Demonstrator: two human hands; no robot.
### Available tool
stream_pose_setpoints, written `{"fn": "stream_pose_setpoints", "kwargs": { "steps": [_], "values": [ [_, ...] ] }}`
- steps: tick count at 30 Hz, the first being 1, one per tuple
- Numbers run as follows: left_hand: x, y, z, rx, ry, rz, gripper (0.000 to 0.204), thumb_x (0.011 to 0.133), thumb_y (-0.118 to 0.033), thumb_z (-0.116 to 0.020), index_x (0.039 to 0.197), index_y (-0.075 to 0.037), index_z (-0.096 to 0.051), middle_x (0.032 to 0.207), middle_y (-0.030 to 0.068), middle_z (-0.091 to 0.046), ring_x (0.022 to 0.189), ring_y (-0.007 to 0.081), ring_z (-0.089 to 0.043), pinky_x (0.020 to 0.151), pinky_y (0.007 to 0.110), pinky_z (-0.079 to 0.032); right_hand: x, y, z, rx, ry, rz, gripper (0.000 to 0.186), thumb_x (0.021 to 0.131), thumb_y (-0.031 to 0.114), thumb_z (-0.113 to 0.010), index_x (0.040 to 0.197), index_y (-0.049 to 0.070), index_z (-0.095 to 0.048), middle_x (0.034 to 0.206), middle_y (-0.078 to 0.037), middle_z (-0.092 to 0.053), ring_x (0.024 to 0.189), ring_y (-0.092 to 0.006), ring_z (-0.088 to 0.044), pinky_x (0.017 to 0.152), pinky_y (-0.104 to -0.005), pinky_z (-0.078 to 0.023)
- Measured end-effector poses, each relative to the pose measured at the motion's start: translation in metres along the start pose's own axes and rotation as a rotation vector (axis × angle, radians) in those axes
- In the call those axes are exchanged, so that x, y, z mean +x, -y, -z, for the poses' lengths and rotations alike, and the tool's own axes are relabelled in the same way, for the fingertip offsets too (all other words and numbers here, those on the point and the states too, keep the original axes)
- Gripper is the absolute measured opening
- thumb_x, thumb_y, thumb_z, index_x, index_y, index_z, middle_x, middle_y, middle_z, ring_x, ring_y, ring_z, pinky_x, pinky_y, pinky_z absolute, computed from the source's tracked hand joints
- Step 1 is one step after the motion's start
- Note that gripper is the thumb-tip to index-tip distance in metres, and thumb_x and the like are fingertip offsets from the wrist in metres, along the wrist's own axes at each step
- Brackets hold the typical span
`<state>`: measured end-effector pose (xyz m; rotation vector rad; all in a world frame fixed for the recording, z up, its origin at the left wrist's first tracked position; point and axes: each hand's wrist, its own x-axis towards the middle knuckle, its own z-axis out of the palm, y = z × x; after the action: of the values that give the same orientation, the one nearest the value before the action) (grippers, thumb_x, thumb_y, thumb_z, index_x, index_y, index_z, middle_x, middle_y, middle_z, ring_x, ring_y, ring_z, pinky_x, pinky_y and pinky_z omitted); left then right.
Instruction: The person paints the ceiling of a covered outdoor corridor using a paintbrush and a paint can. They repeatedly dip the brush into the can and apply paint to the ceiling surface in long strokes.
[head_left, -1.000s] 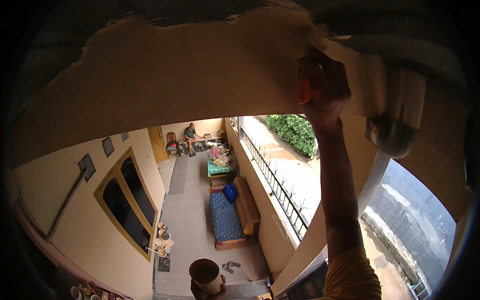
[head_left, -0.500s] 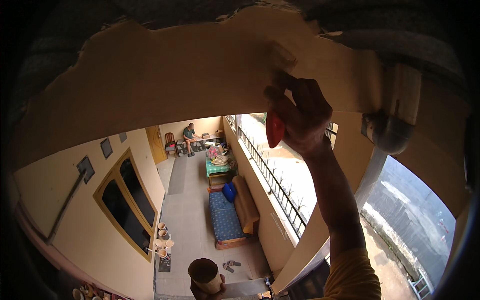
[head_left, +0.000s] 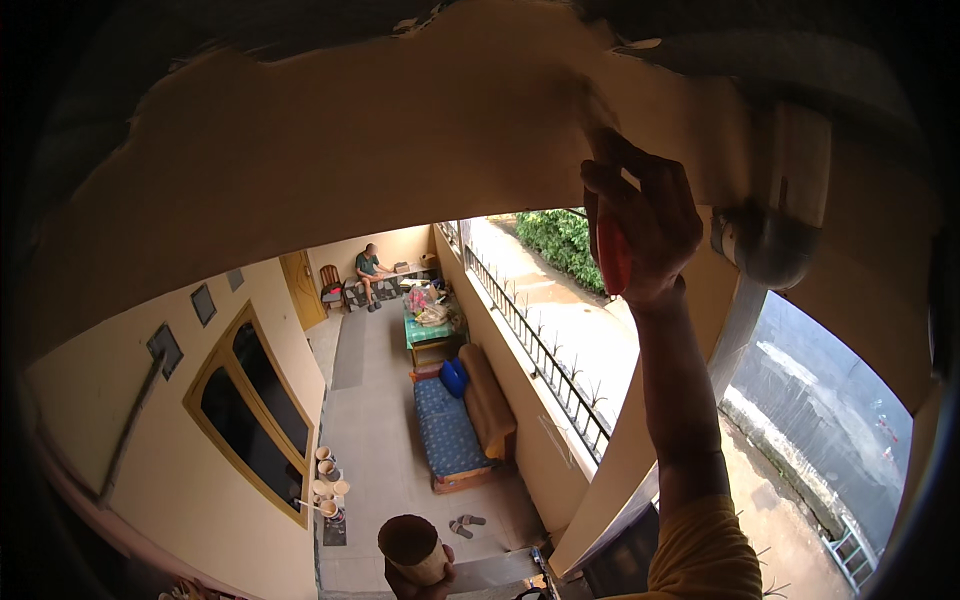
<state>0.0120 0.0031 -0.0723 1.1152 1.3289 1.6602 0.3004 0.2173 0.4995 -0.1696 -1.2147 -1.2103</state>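
My right hand (head_left: 662, 215) is raised, its fingers closed round a paintbrush with a red handle (head_left: 612, 258). The brush's dim, blurred head is up against the shaded beige beam (head_left: 350, 140) overhead. Low in the picture my left hand (head_left: 436, 588) grips a round, pale paint cup (head_left: 428, 568) from below and the side. The cup stands upright with its open top facing me. Its inside is dark, so I cannot tell how full it is.
A pale pipe (head_left: 800, 165) with a dark elbow hangs right of my hand. Far below are a blue mattress (head_left: 452, 425), sandals (head_left: 466, 526), several paint cups (head_left: 328, 488) by the wall and a black railing (head_left: 540, 350). A person (head_left: 370, 272) sits at the far end.
My right hand and the brush have moved right and slightly up along the beam. My left hand still holds the cup in nearly the same place. The view has shifted a little.
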Motion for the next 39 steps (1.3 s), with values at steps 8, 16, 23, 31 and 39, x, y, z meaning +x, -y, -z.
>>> {"fn": "stream_pose_setpoints", "kwargs": {
  "steps": [8, 16, 23, 31, 39],
  "values": [
    [0.002, -0.034, -0.016, -0.117, -0.012, 0.069, 0.06, 0.086, -0.052, -0.063, 0.132, -0.013, -0.058, 0.123, 0.015, -0.063, 0.118, 0.0363, -0.056, 0.085, 0.053, -0.056, -0.004, -0.095, 0.006, -0.236, -0.045, -0.071, 0.019, 0.078, -0.001, -0.076, 0.092, 0.01, -0.072, 0.097, -0.006, -0.074, 0.086, -0.025, -0.07, 0.073, -0.0347, -0.058],
    [0.003, -0.013, -0.014, 0.033, 0.027, -0.005, 0.063, 0.086, -0.051, -0.065, 0.135, -0.014, -0.056, 0.125, 0.0161, -0.062, 0.12, 0.0372, -0.056, 0.085, 0.054, -0.057, 0.004, 0.004, -0.013, 0.173, -0.029, 0.049, 0.035, 0.058, 0.016, -0.078, 0.092, 0.015, -0.071, 0.098, -0.006, -0.07, 0.077, -0.0241, -0.065, 0.066, -0.035, -0.054],
    [0.007, -0.01, -0.008, 0.037, 0.024, -0.017, 0.064, 0.086, -0.051, -0.066, 0.136, -0.014, -0.055, 0.127, 0.0171, -0.061, 0.121, 0.0381, -0.055, 0.086, 0.055, -0.057, 0.001, -0.049, -0.022, 0.515, -0.147, -0.473, 0.015, 0.094, 0.006, -0.06, 0.099, 0.001, -0.072, 0.102, -0.01, -0.073, 0.098, -0.0232, -0.071, 0.085, -0.0372, -0.06],
    [0.014, -0.036, -0.012, -0.484, 0.049, 0.222, 0.06, 0.085, -0.05, -0.066, 0.132, -0.014, -0.057, 0.126, 0.0141, -0.06, 0.121, 0.0348, -0.053, 0.087, 0.053, -0.055, -0.038, -0.167, -0.008, -0.059, 0.066, -0.25, 0.02, 0.089, 0.016, -0.059, 0.095, 0.015, -0.077, 0.11, -0.006, -0.074, 0.109, -0.0233, -0.068, 0.095, -0.0367, -0.053],
    [0.011, -0.08, -0.024, -1.217, 0.075, 0.621, 0.056, 0.079, -0.05, -0.068, 0.123, -0.016, -0.06, 0.12, 0.0089, -0.061, 0.118, 0.0297, -0.053, 0.086, 0.049, -0.054, -0.053, -0.21, 0.004, 0.616, -0.205, -0.746, 0.018, 0.092, 0.01, -0.057, 0.094, 0.002, -0.074, 0.117, -0.011, -0.071, 0.101, -0.0236, -0.071, 0.09, -0.0351, -0.058]
  ]
}}
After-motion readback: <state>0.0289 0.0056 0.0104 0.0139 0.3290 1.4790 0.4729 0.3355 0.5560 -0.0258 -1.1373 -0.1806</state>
